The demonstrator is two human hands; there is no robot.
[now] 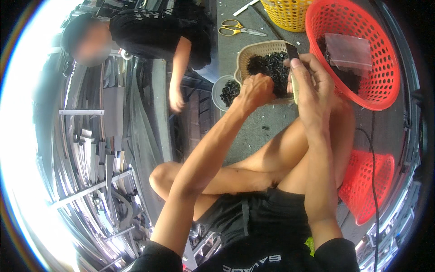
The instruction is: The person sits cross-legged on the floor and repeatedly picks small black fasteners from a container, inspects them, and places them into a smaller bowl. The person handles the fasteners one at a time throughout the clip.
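A beige basket (242, 61) with a heap of small black pieces (267, 65) in it sits on the floor in front of my crossed legs. At its near edge, my left hand (257, 92) is closed, knuckles up; whatever its fingertips hold is hidden. Just to the right, my right hand (313, 80) grips a slim strip-shaped piece (292, 51), black at the top and pale yellow at the lower end. It stands roughly upright between thumb and fingers, and its exact kind cannot be made out. A clear round tub (216, 94) of similar black pieces stands left of the basket.
A red basket (387, 86) with a clear plastic bag (348, 50) is at the right, another red basket (369, 186) below it. Scissors (240, 31) lie near a yellow basket (285, 13). A dark cable (374, 181) runs down the right. Another person (149, 34) bends at the left beside stacked strips (90, 154).
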